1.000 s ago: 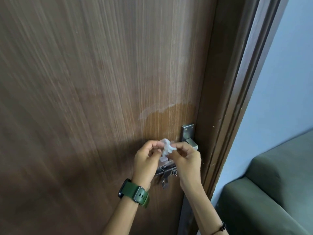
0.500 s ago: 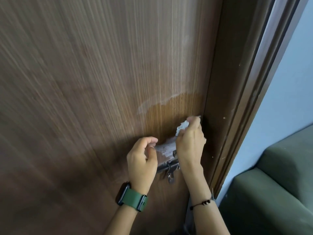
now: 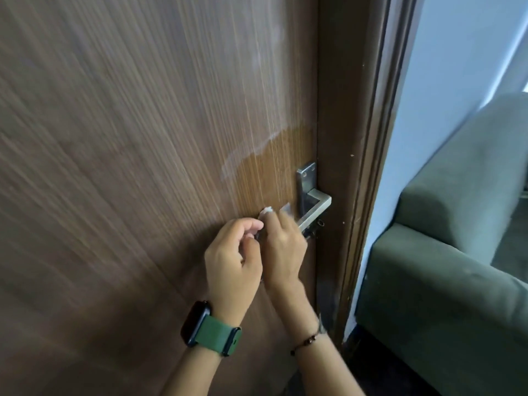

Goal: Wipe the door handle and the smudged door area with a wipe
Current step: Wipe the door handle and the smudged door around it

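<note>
A brown wood-grain door (image 3: 128,167) fills the view, with a whitish smudge line (image 3: 245,155) above a darker patch. A silver lever door handle (image 3: 315,205) on its plate sits at the door's right edge. My right hand (image 3: 283,250) presses a white wipe (image 3: 267,211) onto the inner end of the handle, hiding that end. My left hand (image 3: 233,261), with a green watch at the wrist, is curled just left of it, fingertips touching the wipe's lower edge. A bolt latch under the handle is mostly hidden.
The dark door frame (image 3: 351,167) runs down the right of the door. Beyond it stand a pale blue wall (image 3: 445,81) and a green sofa (image 3: 445,267), close to the frame.
My right hand came down from the handle plate to the lever's inner end with the wipe. The plate and lever now show. My left hand moved in beside it.
</note>
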